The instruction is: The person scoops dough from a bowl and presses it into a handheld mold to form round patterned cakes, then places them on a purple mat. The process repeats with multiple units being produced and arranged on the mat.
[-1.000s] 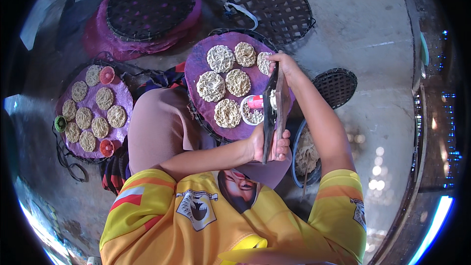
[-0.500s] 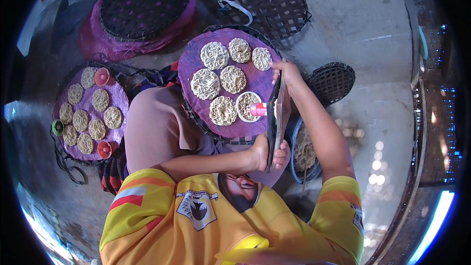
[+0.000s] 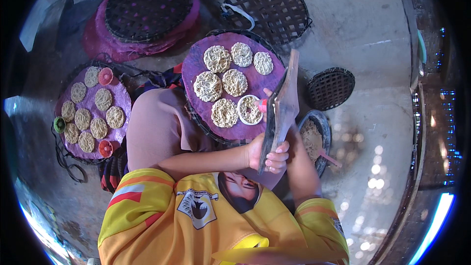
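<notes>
Six pale noodle coils (image 3: 234,82) lay loose on a round purple sheet (image 3: 196,65), a seventh inside a white ring (image 3: 239,110); the left hand (image 3: 259,152) was clasped around the lower part of a wooden press (image 3: 285,109), tilted beside the ring; the right hand (image 3: 266,92) was mostly hidden behind it, its grip impossible to tell; a basin (image 3: 326,130) stood nearby.

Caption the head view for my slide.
Left hand grips a long brown wooden tool near a round purple sheet bearing pale, round noodle coils; right hand mostly hidden.
</notes>
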A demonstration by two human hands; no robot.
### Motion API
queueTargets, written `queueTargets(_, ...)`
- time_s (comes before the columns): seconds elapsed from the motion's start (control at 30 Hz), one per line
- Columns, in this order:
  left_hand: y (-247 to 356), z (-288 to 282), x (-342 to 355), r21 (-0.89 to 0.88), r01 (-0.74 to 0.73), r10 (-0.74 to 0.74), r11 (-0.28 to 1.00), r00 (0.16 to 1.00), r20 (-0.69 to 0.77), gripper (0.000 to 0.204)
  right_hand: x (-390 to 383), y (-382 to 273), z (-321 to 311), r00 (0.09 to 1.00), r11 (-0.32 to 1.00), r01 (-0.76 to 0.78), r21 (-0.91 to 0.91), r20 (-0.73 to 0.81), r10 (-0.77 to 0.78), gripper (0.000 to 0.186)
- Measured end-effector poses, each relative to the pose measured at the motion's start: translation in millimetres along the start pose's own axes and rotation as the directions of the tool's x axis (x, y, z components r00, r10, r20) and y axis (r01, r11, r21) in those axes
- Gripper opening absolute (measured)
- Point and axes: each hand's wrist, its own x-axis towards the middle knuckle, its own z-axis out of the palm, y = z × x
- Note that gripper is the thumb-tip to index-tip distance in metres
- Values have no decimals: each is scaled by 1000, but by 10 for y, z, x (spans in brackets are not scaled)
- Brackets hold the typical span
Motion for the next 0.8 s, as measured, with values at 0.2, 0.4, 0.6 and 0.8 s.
queueTargets(0.2, 141, 80, -38, 121, -1, 9, 993, 998, -64, 41, 90, 421, -520, 998, 999, 38, -28, -54, -40, 51)
queueTargets(0.4, 61, 70, -43, 187, 147, -91, 971, 956, -280, 51, -435, 219, -207, 875, 827, 396, -399, -109, -472, 55)
queueTargets(0.6, -106, 114, 62, 335, 511, -40, 792, 590, -807, 51, -1193, -375, 80, 551, 544, 798, -261, -54, -833, 84)
queueTargets(0.8, -117, 274, 225, 479, 451, 636, -753, 685, 355, 37, -1555, -251, 268, 258, 317, 824, -470, -188, -948, 55)
